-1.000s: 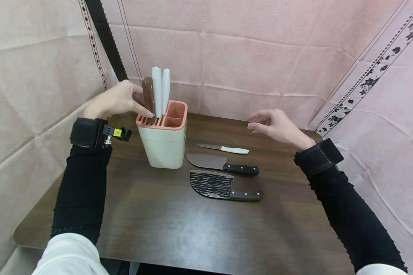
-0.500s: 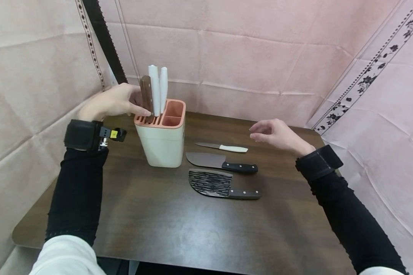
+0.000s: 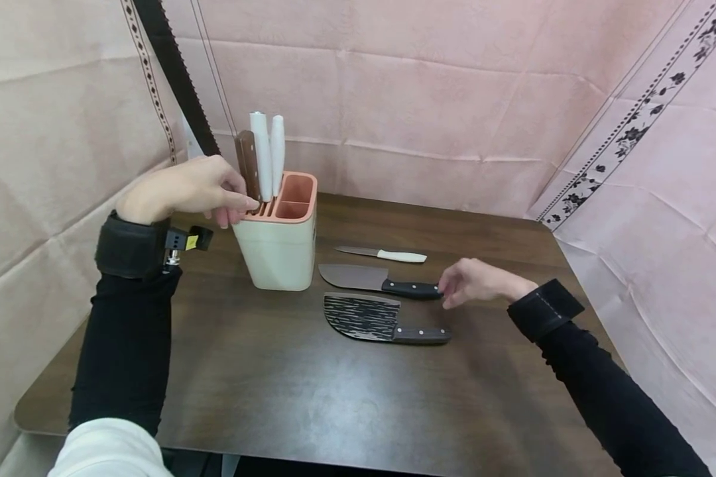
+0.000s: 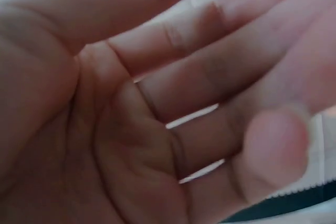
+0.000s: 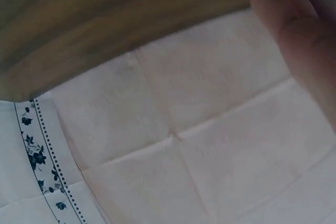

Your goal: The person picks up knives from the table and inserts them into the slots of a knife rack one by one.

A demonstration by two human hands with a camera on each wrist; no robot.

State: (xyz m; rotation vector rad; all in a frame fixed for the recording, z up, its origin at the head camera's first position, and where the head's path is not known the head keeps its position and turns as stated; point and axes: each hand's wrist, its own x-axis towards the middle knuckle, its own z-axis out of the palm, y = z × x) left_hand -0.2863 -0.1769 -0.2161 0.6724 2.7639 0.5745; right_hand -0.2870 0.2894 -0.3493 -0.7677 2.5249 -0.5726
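Observation:
My left hand (image 3: 193,189) is at the left side of the pale green knife block (image 3: 277,258), its thumb along the salmon-coloured rim. The palm (image 4: 121,124) faces the left wrist camera with loosely bent fingers and nothing in it. A brown-handled knife (image 3: 247,159) and two white-handled ones (image 3: 261,152) stand in the block's slots. My right hand (image 3: 474,281) is low over the table, fingertips right at the handle end of a black-handled knife (image 3: 414,289). Below that lies a cleaver (image 3: 364,318) with a patterned dark blade; above it, a small white-handled knife (image 3: 402,256).
The brown wooden table (image 3: 262,384) has rounded corners. Pink cloth (image 3: 406,99) hangs behind it and along both sides, with a floral border (image 3: 632,132) at the right. The block's two larger compartments (image 3: 295,199) open upward at its right.
My right hand has come down and toward the front, to the black knife's handle. My left hand has sunk a little and moved left, off the brown handle. The lying knives keep their places.

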